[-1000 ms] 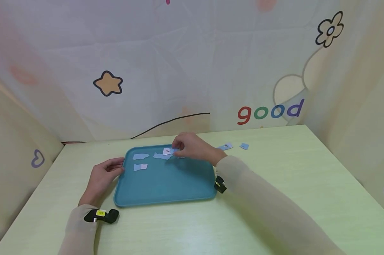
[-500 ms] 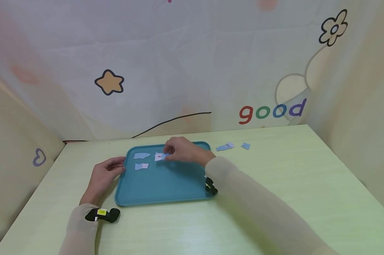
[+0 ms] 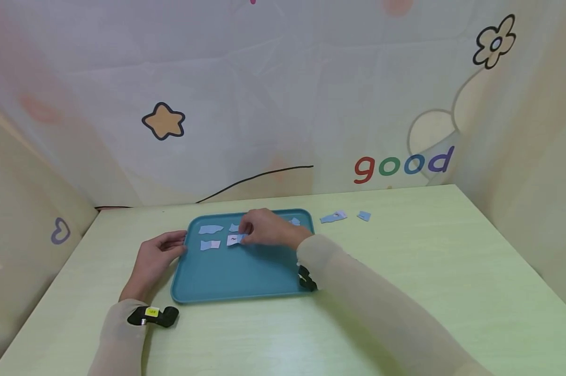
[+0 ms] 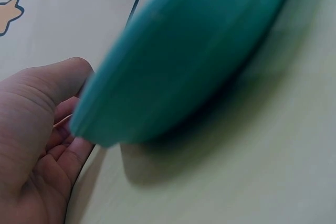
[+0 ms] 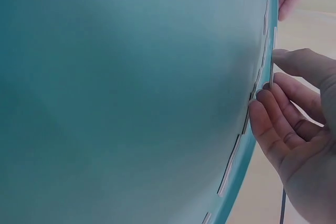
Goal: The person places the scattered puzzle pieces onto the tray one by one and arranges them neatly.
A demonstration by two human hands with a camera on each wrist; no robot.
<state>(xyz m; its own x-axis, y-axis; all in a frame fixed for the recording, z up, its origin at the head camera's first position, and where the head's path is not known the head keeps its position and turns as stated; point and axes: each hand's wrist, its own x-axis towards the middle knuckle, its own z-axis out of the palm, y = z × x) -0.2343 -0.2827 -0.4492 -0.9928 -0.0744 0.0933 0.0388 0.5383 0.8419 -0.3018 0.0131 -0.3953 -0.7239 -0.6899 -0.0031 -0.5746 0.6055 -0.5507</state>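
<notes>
My right hand (image 3: 270,228) pinches a small blue-and-white card piece (image 3: 234,239) with a dark mark, over the far half of a teal tray (image 3: 236,277). In the right wrist view, thumb and fingers hold the card piece (image 5: 273,59) by its edge. Left of it on the tray lie a wavy-edged blue piece (image 3: 210,229) and a blue-and-white piece (image 3: 210,245). Another blue piece (image 3: 234,227) is partly hidden behind my right hand. My left hand (image 3: 151,261) touches the tray's left rim with relaxed fingers; the tray (image 4: 173,61) hides its fingertips in the left wrist view.
Two more blue pieces lie on the table right of the tray: a long one (image 3: 333,216) and a small one (image 3: 364,215). Another piece (image 3: 295,221) shows at the tray's far right. A printed curtain (image 3: 264,104) stands behind the table.
My right hand has moved left and towards me with the card piece, uncovering the pieces at the tray's far side. My left hand stays at the rim.
</notes>
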